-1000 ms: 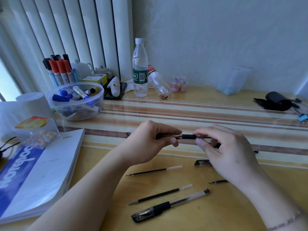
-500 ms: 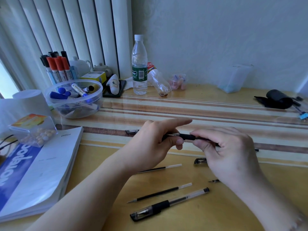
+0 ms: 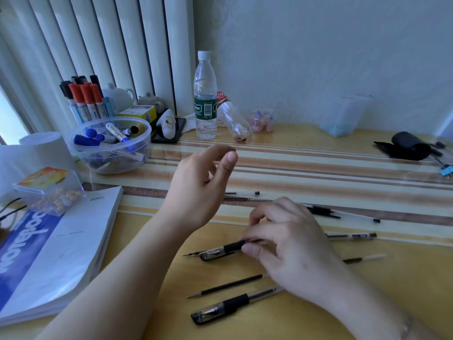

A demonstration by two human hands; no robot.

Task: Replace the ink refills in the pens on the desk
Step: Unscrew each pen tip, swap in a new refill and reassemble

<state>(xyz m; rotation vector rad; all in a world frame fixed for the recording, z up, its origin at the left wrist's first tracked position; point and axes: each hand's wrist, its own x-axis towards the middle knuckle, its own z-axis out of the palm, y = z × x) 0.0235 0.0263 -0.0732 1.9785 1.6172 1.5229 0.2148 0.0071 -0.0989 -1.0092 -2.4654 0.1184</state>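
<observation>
My right hand pinches a capped black gel pen low over the desk, next to a loose refill whose tip shows beside the cap. My left hand hovers above the desk, fingers loosely curled, holding nothing. Another capped pen and a loose refill lie nearer to me. More pen parts and refills lie on the striped mat beyond my right hand, with one more pen barrel and a refill to its right.
A clear bowl of markers and a marker holder stand back left. A thick book and a small box of beads lie at the left. A water bottle stands behind; a black pouch lies far right.
Both hands held the pen together in the air. My left hand let go and rose; my right hand brought the pen down towards the desk.
</observation>
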